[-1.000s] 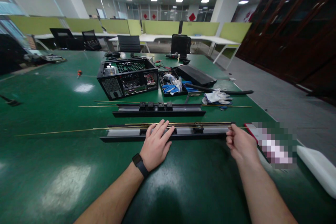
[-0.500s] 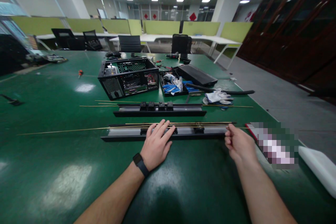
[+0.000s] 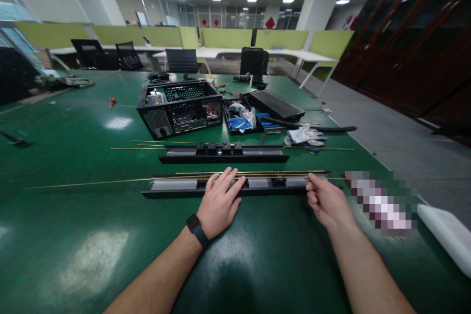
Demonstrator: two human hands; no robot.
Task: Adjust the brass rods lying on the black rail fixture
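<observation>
My left hand (image 3: pixel 220 201) lies with its fingers stretched over the middle of the nearer black-edged metal channel (image 3: pixel 172 184). Its fingertips touch or hover over several thin brass rods (image 3: pixel 257 175) running along the channel. A black block (image 3: pixel 278 178) sits in the channel between my hands; another is partly hidden under my left fingers. At the channel's right part, my right hand (image 3: pixel 327 200) is closed in a pinch on a long thin brass rod (image 3: pixel 91 183), which sticks out past both ends of the channel. Behind lies a similar channel (image 3: pixel 257 159) with several black blocks on it.
Farther back on the green table (image 3: pixel 91 250) are an open black computer case (image 3: pixel 156 117), a tray with gloves (image 3: pixel 243 117), and more gloves (image 3: pixel 305 135) beside a black tube (image 3: pixel 331 129). At the right lie a blurred-out item (image 3: pixel 382 203) and a white object (image 3: pixel 447 235).
My right hand has shifted a little to the left along the channel, while the rod's left end stays in about the same place. My left hand has not moved.
</observation>
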